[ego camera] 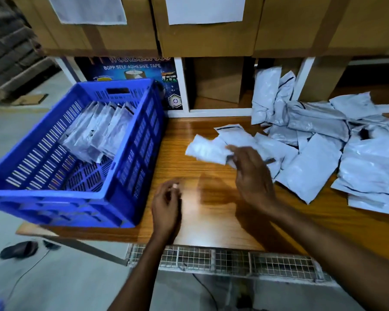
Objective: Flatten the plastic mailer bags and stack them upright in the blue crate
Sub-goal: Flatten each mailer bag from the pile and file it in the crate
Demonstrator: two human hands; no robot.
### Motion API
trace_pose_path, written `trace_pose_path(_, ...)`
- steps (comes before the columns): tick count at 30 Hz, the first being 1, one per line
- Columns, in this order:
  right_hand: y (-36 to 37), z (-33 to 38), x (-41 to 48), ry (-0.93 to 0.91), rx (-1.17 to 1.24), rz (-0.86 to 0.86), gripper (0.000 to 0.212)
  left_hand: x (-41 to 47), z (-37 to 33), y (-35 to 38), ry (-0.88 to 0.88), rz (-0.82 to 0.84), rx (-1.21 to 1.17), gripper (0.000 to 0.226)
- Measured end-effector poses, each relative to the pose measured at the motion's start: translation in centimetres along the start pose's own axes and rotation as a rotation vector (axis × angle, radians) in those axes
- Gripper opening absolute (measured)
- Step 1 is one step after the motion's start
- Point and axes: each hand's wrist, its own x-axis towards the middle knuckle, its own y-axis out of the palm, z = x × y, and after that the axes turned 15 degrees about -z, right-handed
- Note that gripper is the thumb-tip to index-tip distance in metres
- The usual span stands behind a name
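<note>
Crate: a blue crate stands on the wooden table.
Stacked bags: inside the crate, leaning upright in a row towards its far end.
Right hand: right of the crate, gripping one white bag by its edge.
Left hand: just beside the crate's near right corner, loosely curled, empty, blurred.
Loose pile: well right of the crate.

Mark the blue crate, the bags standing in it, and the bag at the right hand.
Blue slatted plastic crate [54, 198]: head view, near rim.
Silvery plastic mailer bags [99, 133] standing inside: head view, middle bag's face.
White plastic mailer bag [203, 150] at right hand [252, 176]: head view, flat face.
</note>
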Motion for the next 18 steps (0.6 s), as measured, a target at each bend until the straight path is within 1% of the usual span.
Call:
trace_pose_path(1,-0.6,1.2,-2.2,-0.028,-0.010,0.051,0.048,0.0,-0.4,-0.6,-0.165,-0.078,-0.148,0.022)
trace_pose_path(2,-0.9,1.9,-4.3,-0.062,-0.036,0.099,0.055,0.1,-0.6,-1.2,-0.311,-0.123,-0.264,0.026)
trace_pose_path(3,-0.9,2.2,-6.3,-0.116,-0.097,0.162,0.052,0.2,-0.6,-1.7,-0.418,-0.122,-0.345,0.024)
trace_pose_path(4,-0.6,2.0,-8.1,-0.187,-0.162,0.252,0.046,0.2,-0.5,-2.2,-0.468,-0.090,-0.375,0.020)
trace_pose_path(6,-0.1,1.0,-10.4,-0.316,-0.260,0.520,0.052,0.1,0.2,-3.1,-0.462,-0.001,-0.343,0.013)
trace_pose_path(7,-0.1,0.6,-10.8,-0.327,-0.277,0.632,0.059,0.0,0.7,-3.5,-0.423,0.033,-0.315,0.014)
trace_pose_path(8,-0.3,0.5,-10.9,-0.304,-0.276,0.699,0.067,0.0,1.2,-3.9,-0.353,0.058,-0.245,0.017)
trace_pose_path(9,-0.7,0.8,-10.6,-0.259,-0.274,0.716,0.071,-0.1,1.5,-4.3,-0.240,0.062,-0.148,0.022)
trace_pose_path(10,-1.0,1.1,-10.2,-0.203,-0.257,0.670,0.070,-0.3,1.3,-4.4,-0.078,0.076,-0.039,0.026)
trace_pose_path(12,-1.1,2.3,-10.0,-0.071,-0.233,0.526,0.067,-1.1,0.1,-4.0,0.249,0.170,0.139,0.035)
trace_pose_path(13,-0.8,3.0,-10.1,-0.002,-0.257,0.495,0.066,-1.6,-0.8,-3.4,0.361,0.233,0.211,0.040)
trace_pose_path(15,0.8,3.6,-11.0,0.122,-0.366,0.552,0.061,-2.8,-1.8,-1.9,0.480,0.365,0.388,0.051)
trace_pose_path(16,1.8,3.3,-11.7,0.156,-0.443,0.601,0.061,-3.3,-1.4,-1.0,0.498,0.444,0.480,0.056)
trace_pose_path(18,3.2,2.5,-12.4,0.139,-0.548,0.633,0.065,-4.1,0.0,0.0,0.527,0.561,0.619,0.061)
